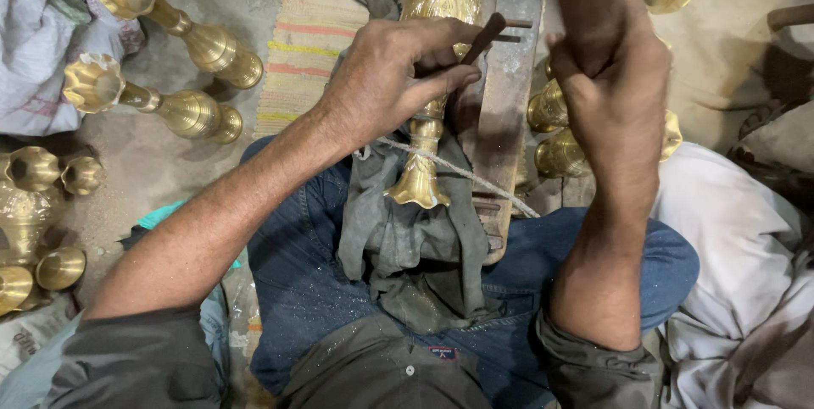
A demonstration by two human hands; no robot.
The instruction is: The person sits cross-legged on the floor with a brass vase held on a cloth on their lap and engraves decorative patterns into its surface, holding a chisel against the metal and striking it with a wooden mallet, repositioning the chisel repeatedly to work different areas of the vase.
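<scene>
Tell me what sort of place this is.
Probably a floor-level metalcraft workshop: the left hand presses a small tool to a brass vase tied on a wooden board, with finished brass vases lying on the floor.

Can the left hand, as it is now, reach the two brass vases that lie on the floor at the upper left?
Probably yes: the left hand holds a dark tool, but only bare floor lies before the two brass vases.

Dusty grey floor (161,155) under dim light — a striped woven mat (309,36) lies across it.
</scene>
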